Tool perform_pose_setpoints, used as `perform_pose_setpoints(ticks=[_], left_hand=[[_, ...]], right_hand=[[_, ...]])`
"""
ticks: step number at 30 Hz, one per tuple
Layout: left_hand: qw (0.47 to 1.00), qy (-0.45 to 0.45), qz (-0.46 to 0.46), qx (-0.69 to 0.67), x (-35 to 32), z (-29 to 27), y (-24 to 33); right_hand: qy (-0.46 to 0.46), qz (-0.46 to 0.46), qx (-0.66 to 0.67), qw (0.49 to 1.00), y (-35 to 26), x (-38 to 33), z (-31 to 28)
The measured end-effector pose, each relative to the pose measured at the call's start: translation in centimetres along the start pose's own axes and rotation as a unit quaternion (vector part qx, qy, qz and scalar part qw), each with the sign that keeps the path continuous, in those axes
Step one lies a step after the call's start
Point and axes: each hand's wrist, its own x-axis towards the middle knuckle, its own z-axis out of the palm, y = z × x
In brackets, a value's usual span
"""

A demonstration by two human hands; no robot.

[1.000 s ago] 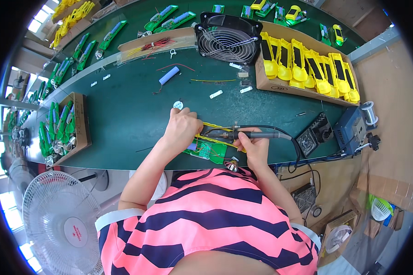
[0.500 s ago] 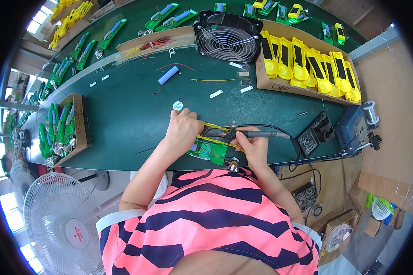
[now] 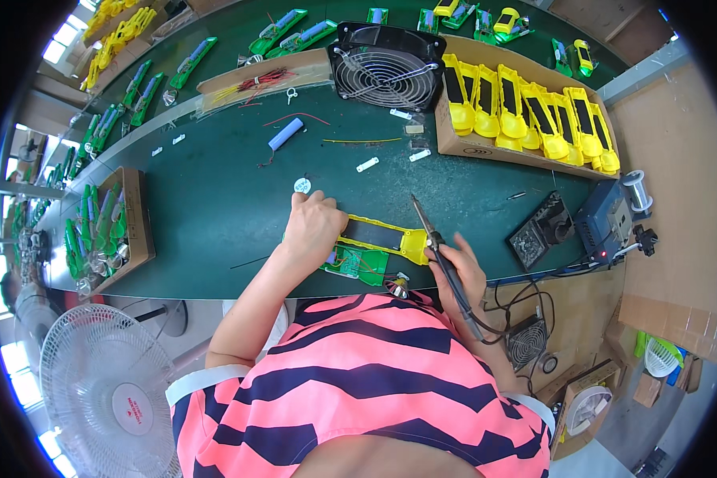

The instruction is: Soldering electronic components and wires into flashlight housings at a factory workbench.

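1. Pressing down on a yellow case (image 3: 378, 237), the left hand (image 3: 315, 227) lies palm-down with fingers curled over the case's left end, near the front edge of the green counter (image 3: 215, 207).
2. The case lies flat, its dark panel facing up; a green board (image 3: 357, 264) with thin wires sits just beside it, toward the person.
3. The right hand (image 3: 456, 269) is closed around a soldering iron (image 3: 438, 247), gripping it like a pen; the tip points up and away, raised clear of the case's right end.
4. The iron's cord runs back past the right forearm.
5. A small white disc (image 3: 302, 186) lies just beyond the left hand.
6. A blue cylinder cell (image 3: 285, 133) rests farther back on the counter, with loose wires near it.
7. A black fan (image 3: 386, 68) stands at the far side, beside a cardboard tray (image 3: 454, 143) of yellow cases.
8. A blue station (image 3: 605, 219) and a black stand (image 3: 540, 231) sit at the right end of the counter.
9. Another tray (image 3: 135, 215) with green parts sits to the left.
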Motion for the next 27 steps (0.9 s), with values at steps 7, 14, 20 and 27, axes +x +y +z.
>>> perform_pose_setpoints(ticks=[7, 14, 20, 27], left_hand=[[0.999, -0.034, 0.006, 0.025, 0.1, -0.3, 0.1], [0.999, -0.038, 0.003, 0.025, 0.1, -0.3, 0.2], [0.999, -0.008, 0.002, 0.033, 0.0, -0.3, 0.3], [0.995, -0.003, -0.02, -0.093, 0.0, 0.0, -0.8]], right_hand=[[-0.034, 0.003, -0.017, 0.999, 0.5, -0.2, 0.1], [-0.074, 0.064, 0.022, 0.995, 0.3, 0.3, -0.4], [-0.064, 0.069, 0.041, 0.995, 0.4, 0.6, -0.4], [-0.063, 0.064, 0.045, 0.995, 0.5, 0.9, -0.4]])
